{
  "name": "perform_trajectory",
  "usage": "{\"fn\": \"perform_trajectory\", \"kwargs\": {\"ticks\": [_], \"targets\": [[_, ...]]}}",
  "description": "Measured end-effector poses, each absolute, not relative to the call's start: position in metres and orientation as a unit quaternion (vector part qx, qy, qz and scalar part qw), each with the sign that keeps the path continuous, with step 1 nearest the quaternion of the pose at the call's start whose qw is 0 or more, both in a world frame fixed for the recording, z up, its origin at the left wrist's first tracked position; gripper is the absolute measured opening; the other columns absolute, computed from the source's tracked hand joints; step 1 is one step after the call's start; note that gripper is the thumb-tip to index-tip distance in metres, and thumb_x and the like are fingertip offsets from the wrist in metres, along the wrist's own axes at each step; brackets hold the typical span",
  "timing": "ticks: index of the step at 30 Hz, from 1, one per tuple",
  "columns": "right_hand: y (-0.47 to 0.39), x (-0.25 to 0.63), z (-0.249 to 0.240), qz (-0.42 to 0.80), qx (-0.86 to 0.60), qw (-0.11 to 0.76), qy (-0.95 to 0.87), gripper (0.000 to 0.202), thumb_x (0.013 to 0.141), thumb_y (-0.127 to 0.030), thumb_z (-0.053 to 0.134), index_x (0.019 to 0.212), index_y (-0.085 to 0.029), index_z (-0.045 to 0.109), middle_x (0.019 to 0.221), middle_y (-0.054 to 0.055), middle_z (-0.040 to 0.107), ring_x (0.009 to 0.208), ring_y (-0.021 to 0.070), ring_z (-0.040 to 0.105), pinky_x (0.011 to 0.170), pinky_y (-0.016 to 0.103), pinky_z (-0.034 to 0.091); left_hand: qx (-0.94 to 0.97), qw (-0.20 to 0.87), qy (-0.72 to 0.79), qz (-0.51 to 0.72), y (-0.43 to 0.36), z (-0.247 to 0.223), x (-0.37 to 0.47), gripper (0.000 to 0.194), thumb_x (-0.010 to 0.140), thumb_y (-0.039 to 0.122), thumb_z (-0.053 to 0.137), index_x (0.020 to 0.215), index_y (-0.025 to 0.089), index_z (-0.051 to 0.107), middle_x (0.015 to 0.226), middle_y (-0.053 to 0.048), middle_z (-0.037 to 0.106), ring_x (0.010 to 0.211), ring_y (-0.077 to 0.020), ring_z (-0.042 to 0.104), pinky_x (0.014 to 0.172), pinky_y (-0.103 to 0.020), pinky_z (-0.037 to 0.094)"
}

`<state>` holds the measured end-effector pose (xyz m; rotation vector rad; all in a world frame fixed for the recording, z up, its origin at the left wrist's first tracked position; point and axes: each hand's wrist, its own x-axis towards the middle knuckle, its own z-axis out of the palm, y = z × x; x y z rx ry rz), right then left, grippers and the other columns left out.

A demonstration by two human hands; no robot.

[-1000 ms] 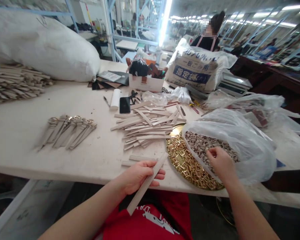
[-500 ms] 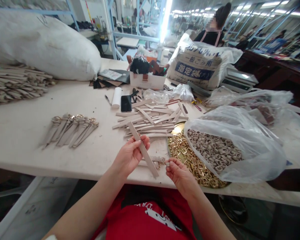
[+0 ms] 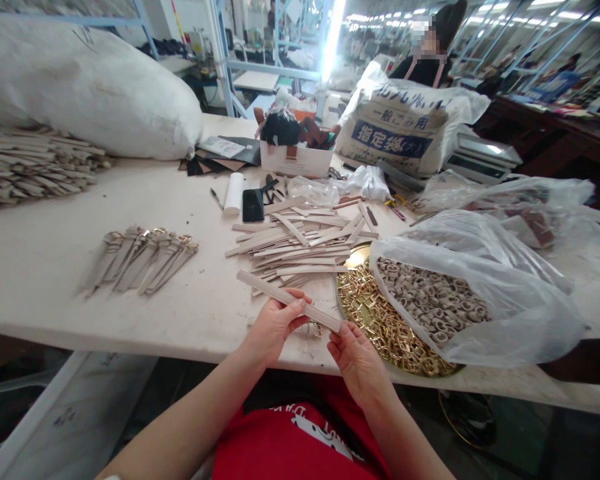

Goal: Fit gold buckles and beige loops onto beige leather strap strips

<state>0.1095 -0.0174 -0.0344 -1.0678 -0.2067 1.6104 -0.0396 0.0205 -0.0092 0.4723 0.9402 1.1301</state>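
My left hand (image 3: 275,323) grips a long beige strap (image 3: 260,285) near its middle, holding it almost level above the table's front edge. My right hand (image 3: 356,357) pinches the strap's right end; whether a small loop sits between its fingers is too small to tell. Just right of my hands lies a round tray of gold buckles (image 3: 380,327). An open plastic bag of small beige loops (image 3: 430,300) rests partly on that tray. A loose heap of beige straps (image 3: 300,243) lies behind my hands.
A row of straps with buckles fitted (image 3: 143,257) lies at left. A large white sack (image 3: 80,87) and stacked straps (image 3: 30,167) sit far left. A white box (image 3: 296,160), phone (image 3: 253,205), printed bag (image 3: 400,137) and a person (image 3: 427,57) are beyond.
My right hand left the bag of loops and came to the strap's end. My left hand swung the strap from hanging below the table edge to nearly level.
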Motion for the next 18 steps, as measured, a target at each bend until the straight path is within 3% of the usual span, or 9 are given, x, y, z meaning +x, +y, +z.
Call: {"fn": "perform_trajectory", "kwargs": {"ticks": [5, 11, 18], "targets": [[-0.016, 0.112, -0.040, 0.698, -0.460, 0.547, -0.032, 0.022, 0.058, -0.025, 0.078, 0.071, -0.018, 0.061, 0.062, -0.004, 0.063, 0.057, 0.0070, 0.058, 0.052, 0.016, 0.050, 0.254, 0.687, 0.468, 0.495, 0.017, -0.011, -0.040, 0.028, 0.062, 0.027, 0.071, 0.082, 0.015, 0.054, 0.071, 0.004, 0.054, 0.070, -0.0096, 0.055, 0.064, -0.022, 0.048], [-0.014, 0.110, -0.043, 0.720, -0.446, 0.532, 0.005, 0.018, 0.064, -0.026, 0.073, 0.076, -0.018, 0.062, 0.065, -0.004, 0.063, 0.051, 0.0051, 0.054, 0.044, 0.013, 0.046, 0.298, 0.622, 0.499, 0.525, 0.014, -0.012, -0.032, 0.028, 0.065, 0.029, 0.067, 0.083, 0.015, 0.052, 0.068, 0.004, 0.054, 0.065, -0.0098, 0.056, 0.063, -0.023, 0.050], [-0.015, 0.108, -0.041, 0.689, -0.455, 0.559, -0.077, 0.029, 0.061, -0.023, 0.075, 0.089, -0.021, 0.064, 0.070, -0.004, 0.064, 0.058, 0.0054, 0.058, 0.057, 0.014, 0.052, 0.350, 0.573, 0.529, 0.519, 0.011, -0.014, -0.030, 0.026, 0.068, 0.030, 0.063, 0.085, 0.015, 0.052, 0.067, 0.003, 0.055, 0.059, -0.0094, 0.056, 0.061, -0.022, 0.048]]}}
